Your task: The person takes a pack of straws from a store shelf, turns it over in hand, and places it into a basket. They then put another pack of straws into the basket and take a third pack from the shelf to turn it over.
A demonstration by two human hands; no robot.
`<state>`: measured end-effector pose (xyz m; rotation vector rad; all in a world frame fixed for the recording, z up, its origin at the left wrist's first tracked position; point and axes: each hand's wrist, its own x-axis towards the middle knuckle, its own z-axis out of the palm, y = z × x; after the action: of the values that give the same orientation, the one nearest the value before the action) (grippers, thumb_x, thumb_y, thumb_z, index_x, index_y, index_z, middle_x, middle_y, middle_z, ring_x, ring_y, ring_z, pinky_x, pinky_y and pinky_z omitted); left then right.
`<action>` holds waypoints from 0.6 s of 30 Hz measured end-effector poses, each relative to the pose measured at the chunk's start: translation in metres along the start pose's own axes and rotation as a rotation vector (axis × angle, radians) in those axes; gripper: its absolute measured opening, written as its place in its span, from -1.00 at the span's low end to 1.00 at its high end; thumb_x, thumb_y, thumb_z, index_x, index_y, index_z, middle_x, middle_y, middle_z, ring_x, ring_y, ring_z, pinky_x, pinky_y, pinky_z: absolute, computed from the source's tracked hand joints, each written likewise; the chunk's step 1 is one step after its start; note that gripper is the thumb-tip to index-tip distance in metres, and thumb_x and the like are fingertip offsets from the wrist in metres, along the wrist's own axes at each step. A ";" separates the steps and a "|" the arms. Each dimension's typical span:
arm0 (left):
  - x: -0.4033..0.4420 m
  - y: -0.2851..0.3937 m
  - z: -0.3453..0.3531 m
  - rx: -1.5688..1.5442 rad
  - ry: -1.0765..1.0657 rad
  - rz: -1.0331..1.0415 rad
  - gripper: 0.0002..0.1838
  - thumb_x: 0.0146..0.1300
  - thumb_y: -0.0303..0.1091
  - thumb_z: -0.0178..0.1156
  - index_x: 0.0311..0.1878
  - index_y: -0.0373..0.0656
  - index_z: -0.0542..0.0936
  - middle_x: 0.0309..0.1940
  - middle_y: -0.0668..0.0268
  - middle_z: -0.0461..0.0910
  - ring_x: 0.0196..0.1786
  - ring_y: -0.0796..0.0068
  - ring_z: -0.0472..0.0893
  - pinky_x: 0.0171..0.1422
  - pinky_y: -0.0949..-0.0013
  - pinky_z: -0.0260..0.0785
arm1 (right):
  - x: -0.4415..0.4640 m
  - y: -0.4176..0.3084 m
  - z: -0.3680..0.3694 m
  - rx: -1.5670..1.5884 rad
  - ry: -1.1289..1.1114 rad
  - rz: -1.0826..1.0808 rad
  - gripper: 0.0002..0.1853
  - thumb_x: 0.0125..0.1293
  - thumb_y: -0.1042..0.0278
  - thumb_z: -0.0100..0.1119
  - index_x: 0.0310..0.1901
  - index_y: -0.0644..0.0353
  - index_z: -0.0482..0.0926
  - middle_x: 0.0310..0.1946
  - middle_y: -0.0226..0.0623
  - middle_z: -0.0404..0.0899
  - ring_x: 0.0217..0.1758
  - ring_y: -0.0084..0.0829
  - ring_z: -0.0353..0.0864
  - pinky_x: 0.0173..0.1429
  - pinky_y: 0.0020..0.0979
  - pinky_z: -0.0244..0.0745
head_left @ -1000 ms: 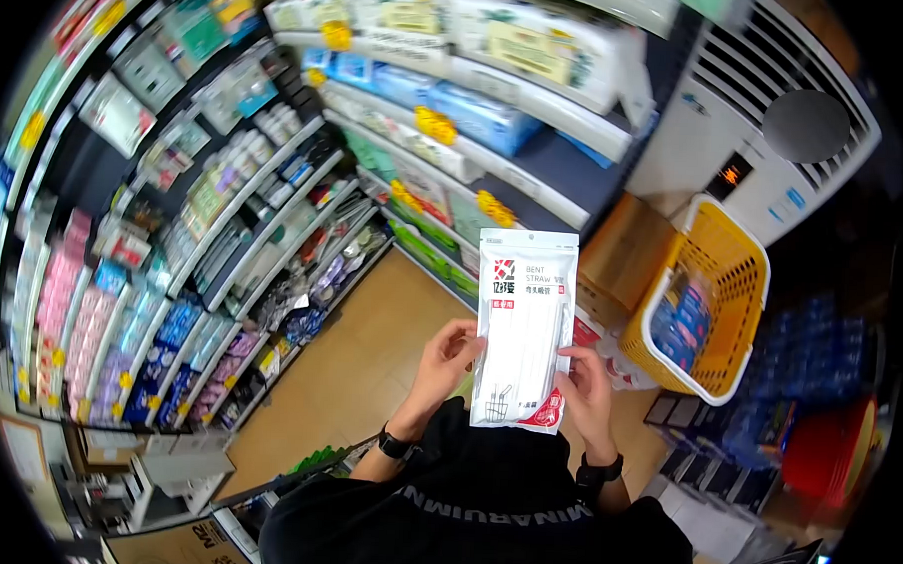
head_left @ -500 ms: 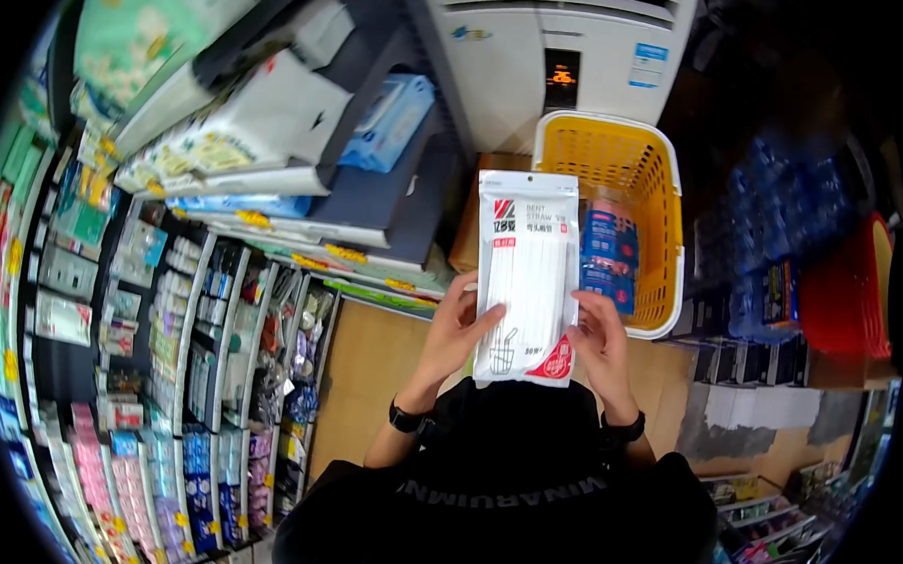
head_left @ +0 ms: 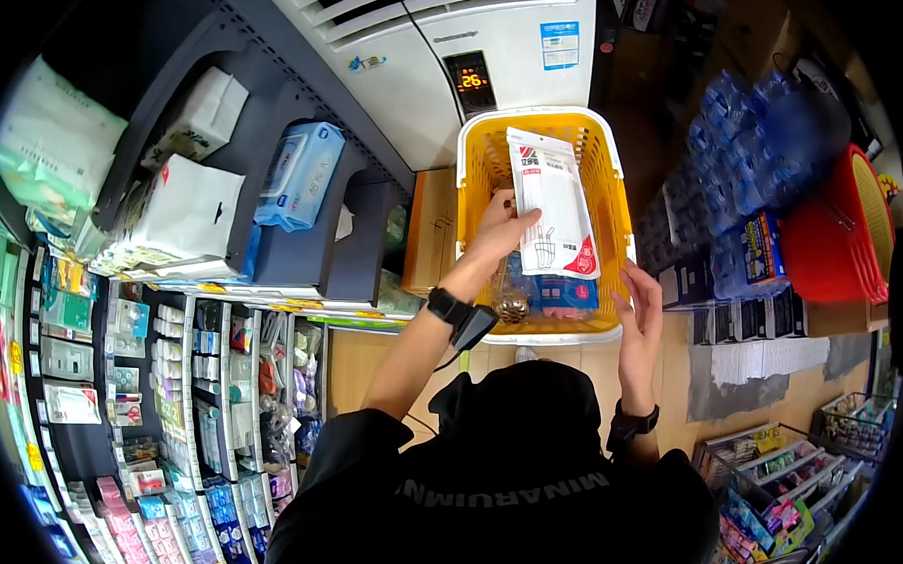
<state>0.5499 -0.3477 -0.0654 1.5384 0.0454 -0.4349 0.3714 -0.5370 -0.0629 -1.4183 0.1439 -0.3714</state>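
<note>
Over the yellow basket [head_left: 607,208], the left hand [head_left: 505,227] pinched the white packet [head_left: 556,211] by one side edge, thumb on its front, while the right hand [head_left: 644,305], fingers loosely parted and empty, hung just beside the basket. That one-sided grip risked letting the packet twist and slip crookedly onto the blue pack [head_left: 568,293] below.

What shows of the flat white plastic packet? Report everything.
The flat white plastic packet bears a red and black logo, a drawn cup with straws and a red lower right corner. Its top leans left. The left hand pinches its left edge, thumb in front, over the yellow plastic basket; contact beneath: unclear.
</note>
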 end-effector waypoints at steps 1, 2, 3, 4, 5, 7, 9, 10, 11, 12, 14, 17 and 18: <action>0.012 -0.007 0.003 0.090 0.000 -0.010 -0.54 0.36 -0.46 0.24 0.24 -0.37 0.32 -0.04 0.09 0.62 -0.03 0.35 0.66 0.05 0.34 0.53 | 0.001 0.002 -0.003 -0.024 -0.003 0.005 -0.57 0.41 0.59 0.00 0.30 0.22 0.34 0.40 -0.11 0.32 0.49 -0.26 0.28 0.47 -0.30 0.27; 0.023 -0.018 0.005 0.071 -0.048 0.018 -0.51 0.36 -0.37 0.26 0.24 -0.38 0.36 -0.02 0.10 0.63 0.01 0.41 0.64 0.08 0.36 0.49 | 0.002 0.003 -0.005 -0.048 -0.009 0.009 -0.56 0.41 0.55 -0.01 0.31 0.21 0.35 0.40 -0.13 0.32 0.49 -0.24 0.28 0.46 -0.29 0.31; 0.033 -0.026 0.007 0.070 -0.051 0.015 -0.51 0.36 -0.37 0.26 0.24 -0.38 0.36 -0.02 0.10 0.63 0.01 0.41 0.64 0.08 0.36 0.49 | 0.003 0.003 -0.007 -0.050 -0.007 0.011 -0.56 0.41 0.55 -0.01 0.31 0.21 0.35 0.40 -0.13 0.32 0.49 -0.24 0.28 0.46 -0.29 0.31; 0.042 -0.032 0.008 0.089 -0.046 -0.038 -0.53 0.37 -0.37 0.25 0.23 -0.38 0.37 -0.01 0.10 0.63 0.01 0.41 0.64 0.08 0.35 0.49 | 0.003 0.004 -0.007 -0.041 0.001 0.025 -0.56 0.40 0.55 -0.01 0.31 0.21 0.35 0.39 -0.14 0.32 0.49 -0.25 0.29 0.46 -0.30 0.31; 0.050 -0.039 0.010 0.109 -0.042 -0.090 -0.55 0.37 -0.36 0.24 0.22 -0.37 0.39 0.00 0.09 0.63 0.01 0.42 0.64 0.09 0.35 0.49 | 0.005 0.004 -0.008 -0.030 0.008 0.037 -0.55 0.40 0.56 -0.01 0.31 0.21 0.35 0.39 -0.14 0.33 0.48 -0.25 0.29 0.46 -0.30 0.31; 0.059 -0.047 0.013 0.086 -0.050 -0.108 -0.57 0.39 -0.35 0.23 0.22 -0.33 0.41 0.01 0.09 0.64 0.03 0.38 0.65 0.11 0.32 0.49 | 0.008 0.002 -0.007 -0.037 0.014 0.036 -0.56 0.39 0.60 0.01 0.29 0.23 0.35 0.37 -0.14 0.35 0.46 -0.28 0.31 0.43 -0.31 0.33; 0.069 -0.056 0.015 0.126 -0.118 -0.200 -0.57 0.40 -0.35 0.21 0.25 -0.27 0.39 0.05 0.10 0.62 0.08 0.31 0.64 0.16 0.27 0.48 | 0.011 0.003 -0.008 -0.041 0.018 0.036 -0.57 0.39 0.63 0.03 0.27 0.24 0.34 0.35 -0.15 0.37 0.44 -0.31 0.32 0.40 -0.31 0.34; 0.071 -0.062 0.015 0.126 -0.117 -0.205 -0.57 0.40 -0.35 0.21 0.25 -0.27 0.39 0.05 0.10 0.62 0.08 0.31 0.64 0.16 0.27 0.48 | 0.012 0.005 -0.008 -0.027 0.004 0.042 -0.56 0.39 0.60 0.01 0.29 0.21 0.35 0.35 -0.16 0.37 0.44 -0.30 0.33 0.41 -0.31 0.34; 0.073 -0.067 0.016 0.052 -0.121 -0.246 -0.57 0.40 -0.37 0.19 0.27 -0.24 0.38 0.08 0.10 0.60 0.10 0.30 0.63 0.16 0.25 0.49 | 0.013 0.005 -0.008 -0.013 -0.010 0.046 -0.54 0.38 0.57 -0.02 0.31 0.18 0.35 0.36 -0.17 0.37 0.43 -0.28 0.34 0.43 -0.30 0.33; 0.075 -0.072 0.017 -0.021 -0.124 -0.288 -0.57 0.39 -0.39 0.18 0.28 -0.21 0.37 0.11 0.10 0.58 0.12 0.28 0.62 0.15 0.23 0.50 | 0.014 0.006 -0.009 -0.013 -0.010 0.048 -0.54 0.38 0.57 -0.02 0.31 0.18 0.35 0.36 -0.17 0.37 0.43 -0.28 0.34 0.43 -0.30 0.33; 0.081 -0.080 0.018 0.017 -0.113 -0.300 -0.56 0.38 -0.43 0.15 0.29 -0.21 0.35 0.13 0.10 0.56 0.14 0.28 0.61 0.15 0.22 0.52 | 0.015 0.008 -0.009 0.014 -0.023 0.068 -0.55 0.38 0.57 -0.02 0.31 0.18 0.35 0.35 -0.19 0.38 0.42 -0.30 0.36 0.41 -0.30 0.34; 0.097 -0.110 0.017 0.067 -0.053 -0.302 -0.57 0.30 -0.50 0.09 0.25 -0.27 0.38 0.08 0.08 0.59 0.09 0.24 0.64 0.07 0.22 0.54 | 0.020 0.008 -0.008 -0.020 -0.039 0.081 -0.55 0.38 0.58 -0.02 0.30 0.19 0.35 0.34 -0.19 0.39 0.40 -0.31 0.38 0.40 -0.33 0.35; 0.098 -0.111 0.017 0.078 -0.010 -0.290 -0.57 0.24 -0.53 0.06 0.20 -0.33 0.42 0.01 0.08 0.63 0.03 0.20 0.67 0.00 0.23 0.56 | 0.022 0.009 -0.008 -0.018 -0.041 0.082 -0.55 0.38 0.58 -0.02 0.30 0.19 0.35 0.34 -0.19 0.39 0.40 -0.31 0.38 0.40 -0.33 0.35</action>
<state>0.6025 -0.3853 -0.1999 1.6122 0.2491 -0.6808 0.3905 -0.5505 -0.0700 -1.4326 0.1717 -0.2736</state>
